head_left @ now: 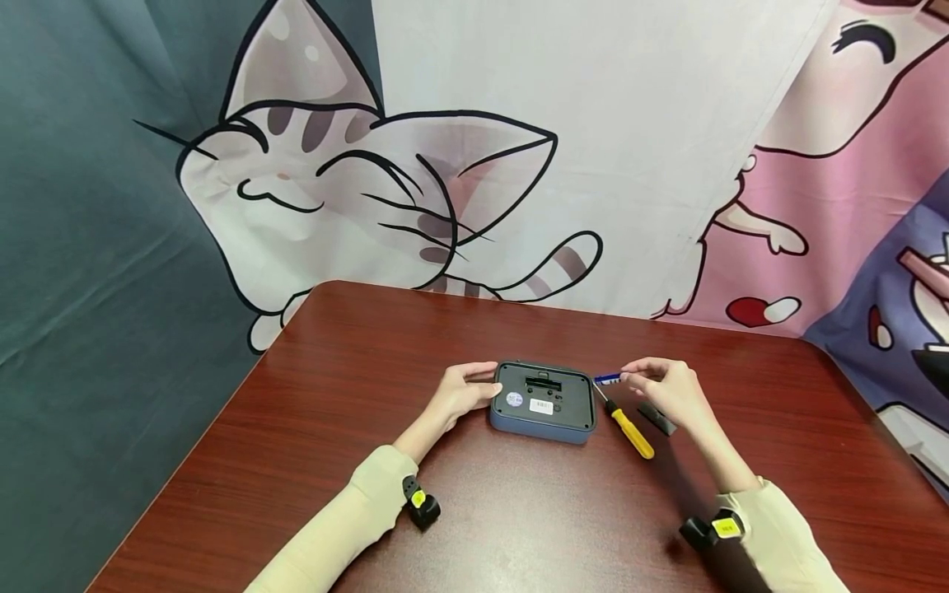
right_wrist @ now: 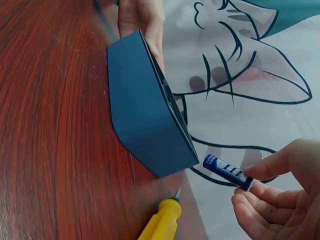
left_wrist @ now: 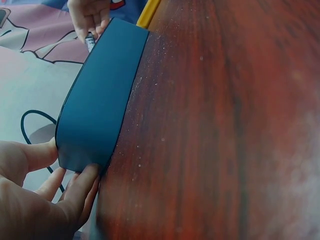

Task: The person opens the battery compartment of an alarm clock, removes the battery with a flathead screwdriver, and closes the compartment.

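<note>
A blue box-shaped device (head_left: pixel 544 424) lies on the table, its black panel facing up with an open slot, a round sticker and a white label. My left hand (head_left: pixel 463 395) grips its left end, thumb on the top edge and fingers against the side, as the left wrist view shows. Just off the device's right end, my right hand (head_left: pixel 667 391) pinches a blue-and-white battery (right_wrist: pixel 227 171) between thumb and fingers. Below that hand lies a yellow-handled screwdriver (head_left: pixel 630 431), its tip toward the device. A small dark cover piece (head_left: pixel 656 417) is beside the screwdriver, partly under the right hand.
The reddish-brown wooden table (head_left: pixel 356 346) reaches back to a cartoon-cat cloth (head_left: pixel 334 189). Each wrist wears a small black camera. A dark looped line, part of the cloth print or a cord, shows behind the device in the left wrist view.
</note>
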`<act>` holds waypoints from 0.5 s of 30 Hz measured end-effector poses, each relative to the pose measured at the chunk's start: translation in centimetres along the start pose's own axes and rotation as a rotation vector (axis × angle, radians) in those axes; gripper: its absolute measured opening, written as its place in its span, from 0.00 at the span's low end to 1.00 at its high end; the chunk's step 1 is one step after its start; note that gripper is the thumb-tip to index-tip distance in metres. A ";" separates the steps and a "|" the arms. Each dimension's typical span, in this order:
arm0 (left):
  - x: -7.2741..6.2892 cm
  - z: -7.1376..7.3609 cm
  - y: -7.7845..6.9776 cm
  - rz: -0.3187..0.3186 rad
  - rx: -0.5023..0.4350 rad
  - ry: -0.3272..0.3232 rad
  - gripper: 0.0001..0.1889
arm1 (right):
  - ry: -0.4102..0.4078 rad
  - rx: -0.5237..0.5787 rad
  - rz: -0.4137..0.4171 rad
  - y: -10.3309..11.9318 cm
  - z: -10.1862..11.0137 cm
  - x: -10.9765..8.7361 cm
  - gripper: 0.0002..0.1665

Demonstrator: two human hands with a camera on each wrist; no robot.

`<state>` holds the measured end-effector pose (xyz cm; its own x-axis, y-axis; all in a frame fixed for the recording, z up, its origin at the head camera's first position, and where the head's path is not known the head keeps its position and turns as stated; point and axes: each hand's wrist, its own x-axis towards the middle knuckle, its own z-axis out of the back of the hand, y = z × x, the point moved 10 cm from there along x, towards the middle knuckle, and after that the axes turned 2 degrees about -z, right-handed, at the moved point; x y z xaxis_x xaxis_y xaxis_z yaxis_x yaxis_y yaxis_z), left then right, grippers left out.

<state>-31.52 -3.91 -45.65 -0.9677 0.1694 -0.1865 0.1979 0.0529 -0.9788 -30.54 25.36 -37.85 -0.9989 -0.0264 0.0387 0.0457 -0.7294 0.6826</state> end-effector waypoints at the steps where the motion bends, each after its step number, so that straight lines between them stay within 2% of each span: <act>1: 0.0 0.0 0.0 -0.002 0.001 0.000 0.25 | 0.004 0.004 -0.006 -0.2 0.1 0.0 0.16; 15: -0.2 -0.1 -0.1 -0.016 0.005 0.012 0.24 | 0.038 -0.016 -0.053 -2.4 0.3 0.6 0.18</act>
<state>-31.34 -3.85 -45.47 -0.9689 0.1801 -0.1699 0.1816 0.0507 -0.9821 -31.22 27.31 -39.24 -0.9996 -0.0132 -0.0252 -0.0071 -0.7410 0.6715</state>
